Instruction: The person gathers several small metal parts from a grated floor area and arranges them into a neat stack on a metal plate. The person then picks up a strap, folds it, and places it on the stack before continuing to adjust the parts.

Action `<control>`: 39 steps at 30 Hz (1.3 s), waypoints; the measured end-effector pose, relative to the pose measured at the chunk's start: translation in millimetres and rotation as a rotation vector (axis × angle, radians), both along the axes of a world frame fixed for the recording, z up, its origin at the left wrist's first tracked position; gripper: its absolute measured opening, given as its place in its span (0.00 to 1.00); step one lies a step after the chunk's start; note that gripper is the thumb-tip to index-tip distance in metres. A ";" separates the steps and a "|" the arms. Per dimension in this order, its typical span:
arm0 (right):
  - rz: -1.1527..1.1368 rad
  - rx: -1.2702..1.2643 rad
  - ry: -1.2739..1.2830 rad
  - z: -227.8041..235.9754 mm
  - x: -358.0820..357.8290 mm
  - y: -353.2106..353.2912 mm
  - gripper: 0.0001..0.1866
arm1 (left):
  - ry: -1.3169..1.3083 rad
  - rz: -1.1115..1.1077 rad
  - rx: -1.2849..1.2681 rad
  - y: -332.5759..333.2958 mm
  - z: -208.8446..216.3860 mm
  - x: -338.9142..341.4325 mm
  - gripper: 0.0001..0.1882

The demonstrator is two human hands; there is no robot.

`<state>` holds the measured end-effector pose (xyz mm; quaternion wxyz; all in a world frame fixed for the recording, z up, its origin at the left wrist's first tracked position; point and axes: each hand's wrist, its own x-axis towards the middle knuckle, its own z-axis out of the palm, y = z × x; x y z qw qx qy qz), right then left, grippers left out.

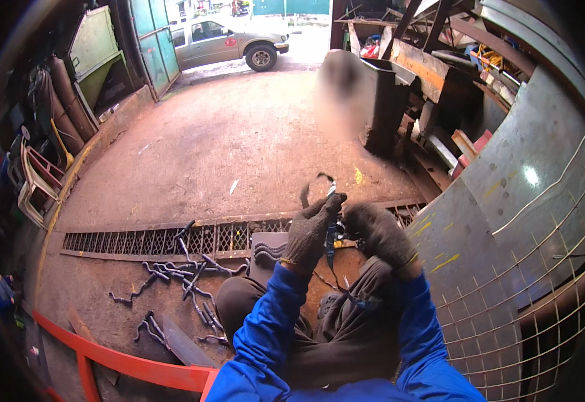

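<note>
My left hand, in a dark knit glove, pinches a narrow dark strap in front of my knees. The strap's upper end loops above my fingers and shows a pale patch. Its lower end hangs down toward my lap. Close beside it is my gloved right hand, fingers curled in toward the strap and partly smeared. What the right fingers hold, if anything, is hidden. Several bent dark metal rods lie on the floor to my left. Wavy-edged grey plates sit just beyond my left knee.
A metal floor grating crosses ahead of me. At the lower left stands a red-orange metal frame. Grey sheet metal and wire mesh are on my right. A dark bin and scrap stand beyond; a pickup truck is parked outside.
</note>
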<state>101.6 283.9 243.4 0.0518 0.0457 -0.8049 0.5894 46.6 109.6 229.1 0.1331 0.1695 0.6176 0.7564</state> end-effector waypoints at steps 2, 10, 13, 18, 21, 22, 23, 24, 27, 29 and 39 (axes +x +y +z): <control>0.004 -0.158 -0.058 -7.3 7.7 -27.1 0.16 | 0.054 -0.004 0.086 2.7 -1.2 6.9 0.21; 0.010 -0.384 -0.291 -18.1 37.3 -44.7 0.15 | -0.252 0.000 0.258 -2.5 -2.0 -4.9 0.20; 0.061 -0.242 -0.387 -27.9 62.4 -50.1 0.15 | -0.296 0.084 0.324 -13.7 0.1 -11.8 0.22; 0.167 -0.098 -0.431 -29.8 100.5 -56.0 0.13 | -0.231 0.225 0.486 -33.0 -1.4 -24.2 0.19; 0.282 0.048 -0.354 -28.2 104.9 -54.4 0.13 | -0.226 0.341 0.578 -47.3 5.8 -30.6 0.18; 0.277 0.037 -0.420 -25.7 102.7 -55.6 0.13 | -0.184 0.380 0.525 -53.9 8.3 -32.5 0.19; 0.272 0.096 -0.337 -29.1 99.7 -52.6 0.12 | -0.161 0.407 0.549 -55.2 12.8 -34.3 0.18; 0.267 0.156 -0.254 -35.5 96.6 -49.0 0.10 | -0.165 0.421 0.563 -57.1 13.6 -35.2 0.18; 0.161 0.238 -0.271 -30.2 75.8 -42.4 0.11 | -0.182 0.513 0.536 -73.7 16.9 -42.6 0.19; 0.090 0.382 -0.125 -22.4 52.1 -30.8 0.13 | -0.208 0.697 0.627 -83.5 25.1 -42.0 0.17; -0.221 0.029 -0.170 -11.0 -62.3 -10.3 0.14 | -0.423 0.400 0.728 -67.3 7.3 -48.2 0.24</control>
